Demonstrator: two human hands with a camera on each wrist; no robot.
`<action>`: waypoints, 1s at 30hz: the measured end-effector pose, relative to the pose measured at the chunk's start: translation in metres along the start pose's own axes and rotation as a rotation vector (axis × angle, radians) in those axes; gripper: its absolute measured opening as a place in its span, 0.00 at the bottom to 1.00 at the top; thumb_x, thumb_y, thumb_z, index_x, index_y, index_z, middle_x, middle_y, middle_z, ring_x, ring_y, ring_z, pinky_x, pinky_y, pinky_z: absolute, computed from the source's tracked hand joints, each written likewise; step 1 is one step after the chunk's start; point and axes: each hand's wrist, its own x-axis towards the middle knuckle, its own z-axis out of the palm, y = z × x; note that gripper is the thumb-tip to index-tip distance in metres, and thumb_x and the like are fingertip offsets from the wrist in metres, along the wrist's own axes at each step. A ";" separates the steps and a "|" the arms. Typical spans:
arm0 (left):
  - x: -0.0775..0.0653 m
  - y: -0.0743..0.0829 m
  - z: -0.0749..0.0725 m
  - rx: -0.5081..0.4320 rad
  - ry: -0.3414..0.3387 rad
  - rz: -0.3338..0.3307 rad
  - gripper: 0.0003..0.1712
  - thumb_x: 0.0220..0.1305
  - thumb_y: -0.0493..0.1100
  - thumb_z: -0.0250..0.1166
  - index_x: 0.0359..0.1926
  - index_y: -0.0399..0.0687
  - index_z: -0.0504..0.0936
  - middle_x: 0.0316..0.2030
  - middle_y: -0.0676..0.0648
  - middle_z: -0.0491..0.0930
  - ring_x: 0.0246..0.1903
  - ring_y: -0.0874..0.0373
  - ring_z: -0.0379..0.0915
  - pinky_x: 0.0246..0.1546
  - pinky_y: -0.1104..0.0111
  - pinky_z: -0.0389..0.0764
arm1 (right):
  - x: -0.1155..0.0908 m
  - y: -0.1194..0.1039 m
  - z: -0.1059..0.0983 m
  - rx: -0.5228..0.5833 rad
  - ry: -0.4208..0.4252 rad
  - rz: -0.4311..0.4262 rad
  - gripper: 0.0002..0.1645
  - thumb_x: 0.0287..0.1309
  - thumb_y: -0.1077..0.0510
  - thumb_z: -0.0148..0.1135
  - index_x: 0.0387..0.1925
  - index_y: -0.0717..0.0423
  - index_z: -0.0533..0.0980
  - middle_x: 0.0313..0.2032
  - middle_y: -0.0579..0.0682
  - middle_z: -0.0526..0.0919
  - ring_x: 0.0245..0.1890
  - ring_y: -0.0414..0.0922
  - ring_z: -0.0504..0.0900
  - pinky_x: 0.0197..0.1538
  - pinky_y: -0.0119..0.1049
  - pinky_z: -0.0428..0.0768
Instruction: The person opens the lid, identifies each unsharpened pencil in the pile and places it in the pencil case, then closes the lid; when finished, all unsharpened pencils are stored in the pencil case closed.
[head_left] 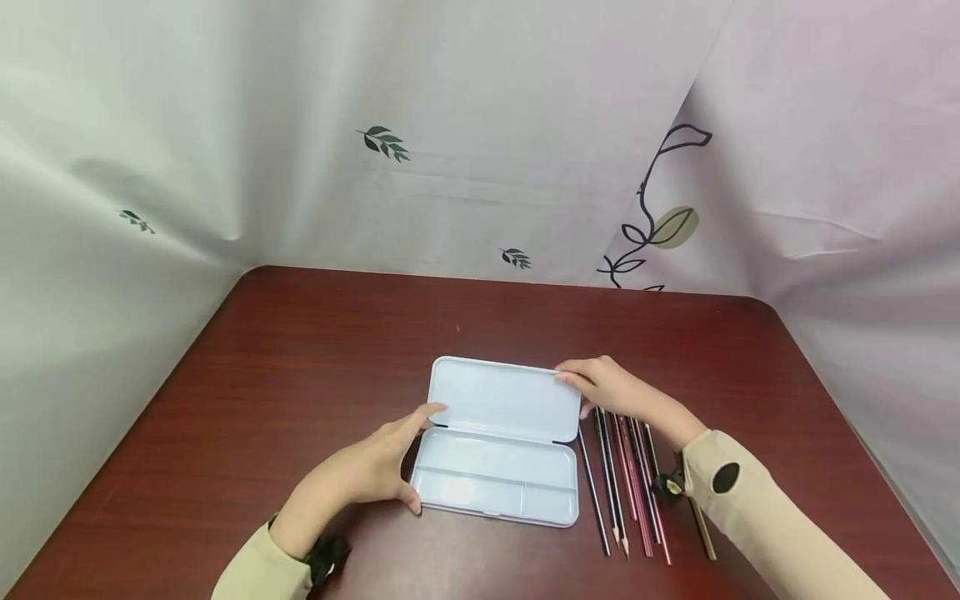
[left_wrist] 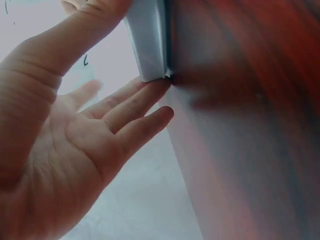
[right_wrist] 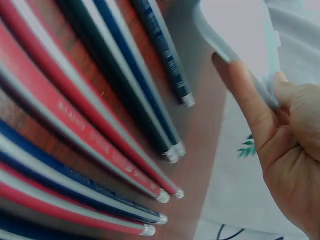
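Observation:
A pale blue-white hinged pencil case (head_left: 495, 475) lies open on the table, its bottom tray divided into compartments. My left hand (head_left: 382, 462) holds the tray's left end, thumb at the near corner and fingers by the hinge side. In the left wrist view, the fingertips (left_wrist: 162, 90) touch the end of the case (left_wrist: 147, 45). With thumb and fingers, my right hand (head_left: 611, 387) pinches the right edge of the raised lid (head_left: 506, 398). That grip on the lid (right_wrist: 245, 30) also shows in the right wrist view. Several pencils (head_left: 626, 483) lie beside the case, under the right forearm.
The dark red-brown wooden table (head_left: 300, 358) has rounded back corners. A pale curtain (head_left: 465, 167) with leaf prints hangs around its back and sides. In the right wrist view, red, dark green and blue striped pencils (right_wrist: 85, 115) lie close to the hand.

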 end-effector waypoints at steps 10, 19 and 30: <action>0.004 0.005 0.001 0.113 0.039 -0.014 0.53 0.19 0.48 0.83 0.53 0.36 0.69 0.50 0.41 0.75 0.49 0.47 0.73 0.50 0.54 0.73 | 0.002 -0.002 -0.002 -0.060 -0.002 -0.026 0.22 0.62 0.48 0.56 0.54 0.53 0.72 0.23 0.45 0.78 0.16 0.38 0.77 0.26 0.31 0.75; 0.009 0.006 0.001 0.123 0.081 -0.025 0.54 0.14 0.46 0.83 0.50 0.33 0.71 0.46 0.39 0.77 0.46 0.47 0.74 0.47 0.54 0.75 | -0.027 0.008 -0.007 -0.091 0.178 -0.039 0.22 0.59 0.54 0.60 0.54 0.55 0.73 0.41 0.48 0.83 0.40 0.42 0.82 0.42 0.39 0.79; 0.009 0.002 0.003 0.124 0.102 0.023 0.53 0.13 0.47 0.83 0.48 0.34 0.70 0.44 0.42 0.77 0.44 0.49 0.75 0.46 0.56 0.75 | -0.085 0.005 0.013 0.009 0.159 0.149 0.11 0.50 0.59 0.67 0.36 0.60 0.81 0.23 0.41 0.82 0.21 0.33 0.77 0.24 0.28 0.74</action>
